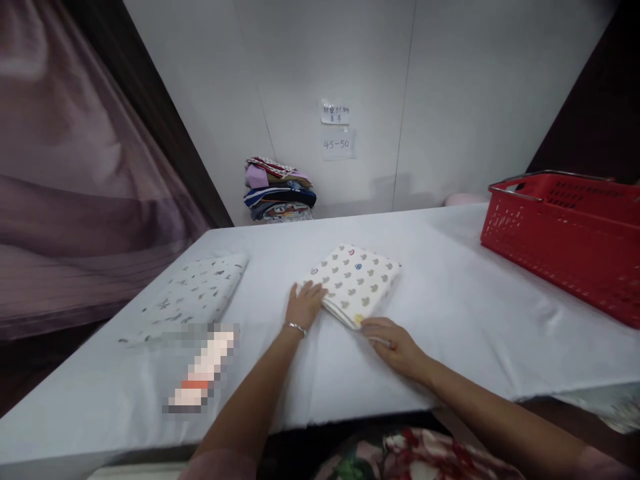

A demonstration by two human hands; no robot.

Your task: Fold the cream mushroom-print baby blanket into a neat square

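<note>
Folded cloth (pixel 354 277), cream with grey-brown motifs and a few red, blue and yellow ones, lies mid-desk (pixel 445 300), set askew to the near edge. Its layers show along the near-left side. Left hand (pixel 305 305) rests at its left corner, right hand (pixel 393 343) at its near corner; neither grip visibly closes on it, though fingertip contact underneath is hidden. A pixelated patch (pixel 203 370) obscures an item near the front-left corner. Red basket (pixel 565 233) is cut off at right. Bare surface separates cloth from basket and from the patterned white fabric (pixel 193 293) by the left edge.
</note>
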